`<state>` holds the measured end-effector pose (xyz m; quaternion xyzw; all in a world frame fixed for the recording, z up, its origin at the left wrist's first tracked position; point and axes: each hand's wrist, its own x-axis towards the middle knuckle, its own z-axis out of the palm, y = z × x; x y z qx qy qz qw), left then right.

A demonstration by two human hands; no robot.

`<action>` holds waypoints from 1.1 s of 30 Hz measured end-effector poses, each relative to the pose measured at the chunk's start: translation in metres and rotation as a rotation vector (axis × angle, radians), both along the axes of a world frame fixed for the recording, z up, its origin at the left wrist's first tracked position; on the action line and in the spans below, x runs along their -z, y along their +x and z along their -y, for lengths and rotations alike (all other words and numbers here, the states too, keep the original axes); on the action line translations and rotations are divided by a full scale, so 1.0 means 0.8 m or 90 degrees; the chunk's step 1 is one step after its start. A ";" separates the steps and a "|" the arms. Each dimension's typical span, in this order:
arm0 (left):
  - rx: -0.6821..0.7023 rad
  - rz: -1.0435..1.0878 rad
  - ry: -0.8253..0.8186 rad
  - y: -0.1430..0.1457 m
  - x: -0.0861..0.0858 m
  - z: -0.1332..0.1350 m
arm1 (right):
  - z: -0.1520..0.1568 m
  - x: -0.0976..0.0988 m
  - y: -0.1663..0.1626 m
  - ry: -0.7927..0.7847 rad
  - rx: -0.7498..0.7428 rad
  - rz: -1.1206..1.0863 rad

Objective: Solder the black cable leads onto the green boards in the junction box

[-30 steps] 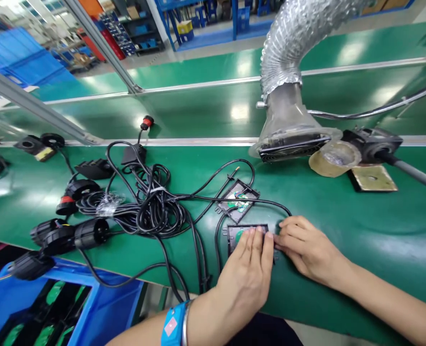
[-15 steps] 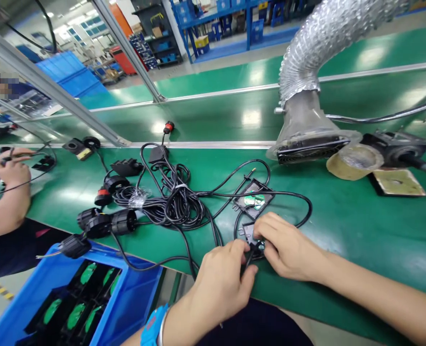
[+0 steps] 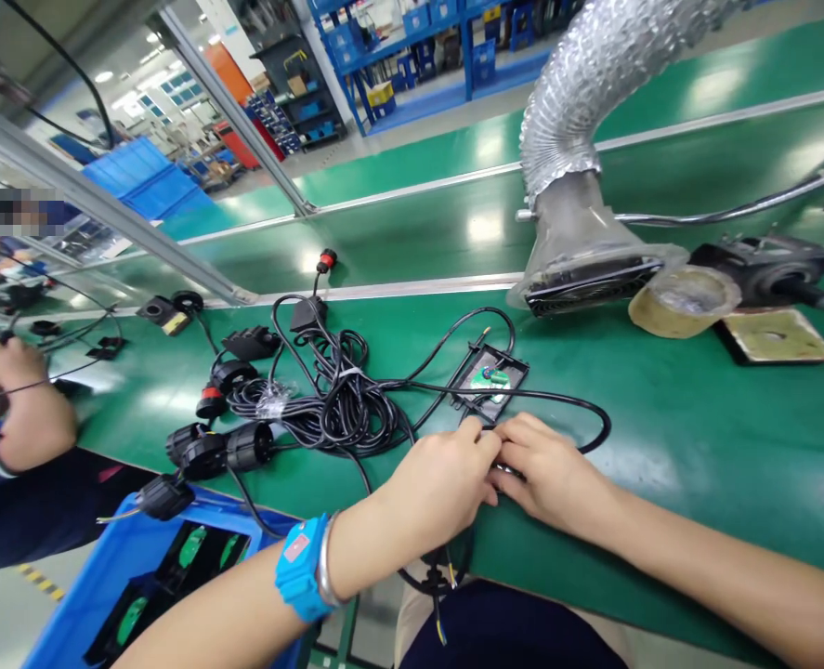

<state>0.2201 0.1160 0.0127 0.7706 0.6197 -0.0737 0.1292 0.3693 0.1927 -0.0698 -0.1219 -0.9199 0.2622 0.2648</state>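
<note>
My left hand [image 3: 457,469], a blue watch [image 3: 302,569] and a silver bangle at its wrist, is closed with curled fingertips against the right hand's. What it pinches is hidden. My right hand [image 3: 555,474] is closed around a small black housing, mostly covered by the fingers. Just beyond them lies an open black housing [image 3: 464,376] with a green circuit board [image 3: 493,377] inside. A black cable [image 3: 596,413] loops around behind the right hand. Below the left hand, cable ends with bare coloured wires [image 3: 440,632] hang over the table edge.
A bundle of black cables [image 3: 356,413] with round black connectors [image 3: 250,446] lies to the left. A blue bin [image 3: 70,604] holds black housings. A fume duct [image 3: 568,121], a tape roll [image 3: 686,299] and a sponge tray stand right. Another person's hand [image 3: 18,362] works far left.
My left hand has moved up and over the small housing, against the right hand, hiding most of it. Cable ends now hang below the left hand. The view has shifted slightly.
</note>
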 end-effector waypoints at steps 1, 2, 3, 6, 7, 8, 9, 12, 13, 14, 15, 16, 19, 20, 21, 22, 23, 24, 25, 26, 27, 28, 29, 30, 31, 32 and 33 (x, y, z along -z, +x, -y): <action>0.027 -0.012 -0.004 -0.003 0.000 -0.004 | 0.001 0.001 -0.001 0.002 0.007 0.000; 0.058 -0.026 -0.009 -0.006 0.000 -0.009 | 0.001 0.003 -0.003 0.005 0.015 -0.001; 0.093 -0.044 -0.017 -0.009 -0.001 -0.013 | 0.002 0.003 -0.004 0.010 0.023 -0.003; 0.181 -0.097 -0.057 -0.014 -0.005 -0.027 | 0.004 0.004 -0.009 0.027 0.033 -0.012; 0.196 -0.107 -0.072 -0.015 -0.007 -0.031 | 0.005 0.004 -0.010 0.033 0.033 -0.016; 0.201 -0.109 -0.089 -0.016 -0.008 -0.036 | 0.005 0.003 -0.010 0.040 0.032 -0.019; 0.196 -0.103 -0.106 -0.016 -0.010 -0.040 | 0.006 0.002 -0.011 0.046 0.032 -0.020; 0.149 -0.050 -0.163 -0.019 -0.013 -0.053 | 0.007 0.000 -0.011 0.060 0.038 -0.017; 0.125 -0.032 -0.180 -0.022 -0.013 -0.056 | 0.008 0.000 -0.011 0.064 0.042 -0.015; 0.101 -0.014 -0.195 -0.024 -0.014 -0.057 | 0.009 -0.001 -0.010 0.068 0.046 -0.013; 0.076 0.006 -0.207 -0.028 -0.014 -0.056 | 0.010 -0.001 -0.010 0.072 0.051 -0.011; 0.053 0.033 -0.213 -0.032 -0.015 -0.053 | 0.011 -0.002 -0.010 0.077 0.056 -0.010; -0.014 0.120 -0.184 -0.045 -0.016 -0.033 | 0.012 -0.004 -0.010 0.083 0.067 -0.007; -0.027 0.125 -0.162 -0.048 -0.016 -0.024 | 0.012 -0.005 -0.011 0.087 0.071 -0.007; -0.027 0.105 -0.138 -0.050 -0.015 -0.016 | 0.012 -0.006 -0.011 0.094 0.075 -0.008; -0.016 0.064 -0.112 -0.051 -0.013 -0.008 | 0.012 -0.006 -0.012 0.102 0.078 -0.010; 0.007 0.009 -0.087 -0.050 -0.010 -0.001 | 0.012 -0.005 -0.013 0.112 0.083 -0.014; 0.035 -0.049 -0.061 -0.048 -0.007 0.004 | 0.012 -0.005 -0.013 0.119 0.088 -0.017; 0.060 -0.102 -0.036 -0.044 -0.004 0.007 | 0.012 -0.004 -0.014 0.124 0.094 -0.019; 0.080 -0.143 -0.017 -0.039 -0.001 0.010 | 0.012 -0.003 -0.014 0.124 0.097 -0.017; 0.092 -0.170 -0.003 -0.034 0.001 0.010 | 0.012 -0.002 -0.013 0.122 0.096 -0.010; 0.098 -0.186 0.003 -0.029 0.003 0.010 | 0.013 -0.001 -0.012 0.119 0.095 0.003; 0.097 -0.195 0.000 -0.024 0.004 0.010 | 0.013 -0.001 -0.011 0.117 0.092 0.018; 0.090 -0.200 -0.009 -0.020 0.004 0.008 | 0.013 -0.002 -0.010 0.115 0.087 0.035; 0.077 -0.203 -0.024 -0.017 0.004 0.006 | 0.012 -0.003 -0.009 0.114 0.084 0.049; 0.061 -0.201 -0.043 -0.016 0.004 0.003 | 0.012 -0.004 -0.008 0.113 0.081 0.060; 0.042 -0.197 -0.064 -0.016 0.003 -0.001 | 0.012 -0.005 -0.007 0.113 0.079 0.068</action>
